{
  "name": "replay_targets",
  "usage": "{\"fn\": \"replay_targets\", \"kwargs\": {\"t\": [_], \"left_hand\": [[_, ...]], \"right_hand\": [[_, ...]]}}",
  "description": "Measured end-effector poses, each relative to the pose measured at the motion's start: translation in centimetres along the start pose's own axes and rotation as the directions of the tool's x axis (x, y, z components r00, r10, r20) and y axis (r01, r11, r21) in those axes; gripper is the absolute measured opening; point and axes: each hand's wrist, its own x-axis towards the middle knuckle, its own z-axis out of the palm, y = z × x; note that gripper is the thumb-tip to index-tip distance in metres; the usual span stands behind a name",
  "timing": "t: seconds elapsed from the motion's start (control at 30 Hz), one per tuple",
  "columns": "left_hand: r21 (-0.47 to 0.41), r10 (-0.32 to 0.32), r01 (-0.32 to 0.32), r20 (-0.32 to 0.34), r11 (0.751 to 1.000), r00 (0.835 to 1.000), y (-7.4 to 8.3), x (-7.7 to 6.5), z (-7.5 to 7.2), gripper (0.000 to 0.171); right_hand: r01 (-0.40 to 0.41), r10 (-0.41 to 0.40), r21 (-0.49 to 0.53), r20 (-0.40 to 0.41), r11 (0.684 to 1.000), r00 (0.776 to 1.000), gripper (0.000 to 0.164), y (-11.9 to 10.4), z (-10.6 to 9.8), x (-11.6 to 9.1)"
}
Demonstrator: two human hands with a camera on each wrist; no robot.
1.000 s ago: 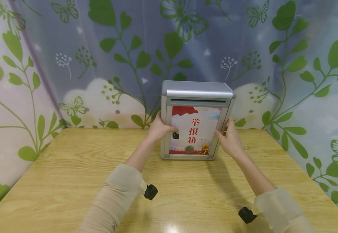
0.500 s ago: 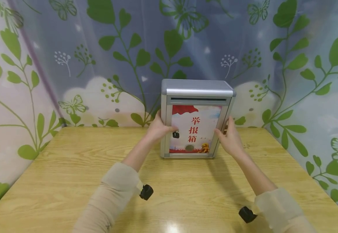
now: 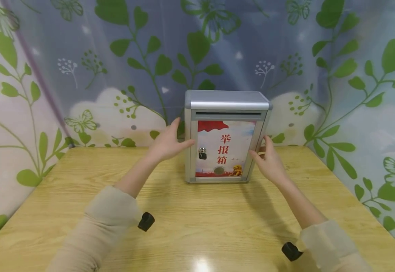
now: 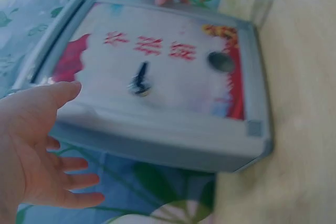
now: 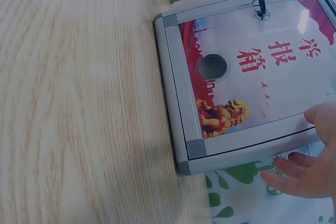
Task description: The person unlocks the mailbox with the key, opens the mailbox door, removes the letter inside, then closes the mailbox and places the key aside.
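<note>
A silver-framed metal suggestion box stands upright near the back of the table, with a slot under its top. Its front panel bears red characters. A key with a black head sits in the lock at the panel's left. My left hand is spread at the box's left side, thumb toward the front edge; the left wrist view shows its fingers straight and apart from the box. My right hand is at the right side, its thumb at the front edge and its fingers loosely extended beside the box.
The wooden table extends in front of the box and to both sides. Behind it hangs a leaf-and-butterfly patterned curtain, close to the box's back. Black wrist cameras hang below both sleeves.
My left hand has come away from the box's left edge and moved left, uncovering the key and lock. The right hand has kept its place, and the box still stands there.
</note>
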Motion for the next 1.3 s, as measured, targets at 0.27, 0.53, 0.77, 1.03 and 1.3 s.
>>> {"fn": "replay_targets", "kwargs": {"t": [0.27,0.53,0.77,1.03,1.3], "left_hand": [[0.089,0.140,-0.134,-0.070,0.987,0.988,1.7,0.3,-4.7,0.075],[0.382,0.345,-0.311,-0.022,0.870,0.938,4.9,2.4,-6.6,0.059],[0.508,0.320,-0.369,0.185,0.778,0.929,6.6,4.4,-7.0,0.057],[0.518,0.321,-0.397,0.234,0.758,0.918,8.0,5.1,-6.5,0.055],[0.545,0.269,-0.395,0.298,0.740,0.916,9.1,5.3,-6.8,0.053]], "right_hand": [[0.008,-0.007,-0.032,0.004,0.999,1.000,0.070,0.2,-0.1,-0.2],[0.016,-0.028,-0.127,-0.090,0.992,0.996,0.052,0.0,0.0,-0.7],[0.206,-0.309,-0.345,-0.275,0.916,0.910,0.029,-1.2,0.4,-1.3],[0.506,-0.607,-0.459,-0.095,0.730,0.789,0.027,-3.5,2.1,-1.2],[0.569,-0.577,-0.449,0.134,0.689,0.805,0.036,-5.5,4.2,-0.3]]}}
